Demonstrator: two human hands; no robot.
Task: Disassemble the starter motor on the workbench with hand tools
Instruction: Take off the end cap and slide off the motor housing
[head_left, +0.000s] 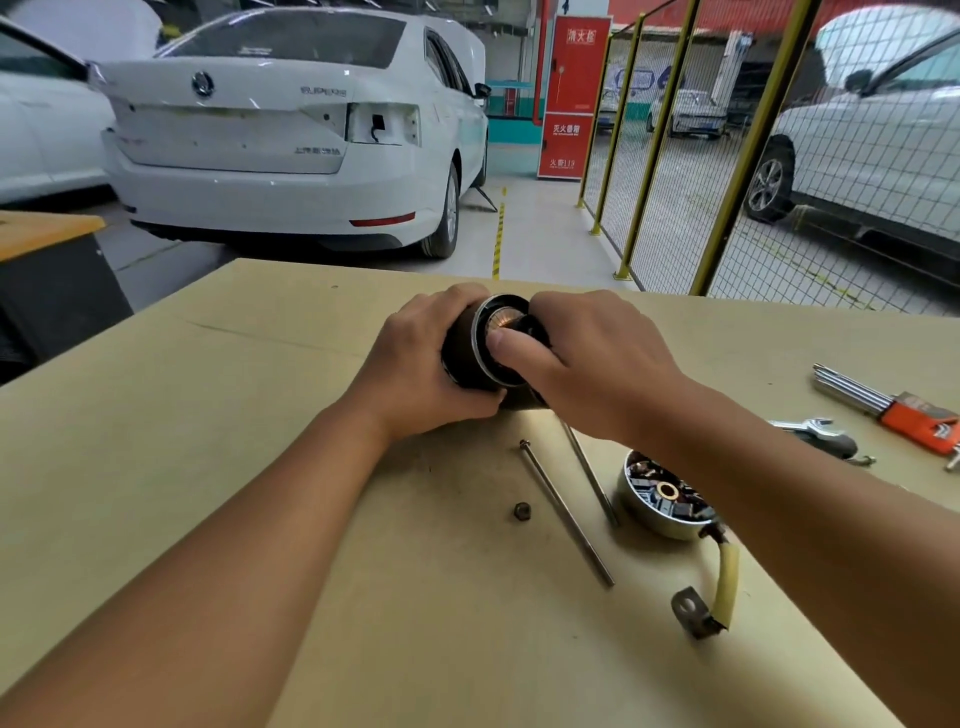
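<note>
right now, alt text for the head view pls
Both hands grip a starter motor above a workbench: left hand round the housing, right hand at its open end. Two long bolts, a nut, an end cap and hex keys lie nearby.

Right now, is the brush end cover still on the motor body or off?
Off. The end cover lies open side up on the workbench, apart from the motor body both hands grip.
</note>
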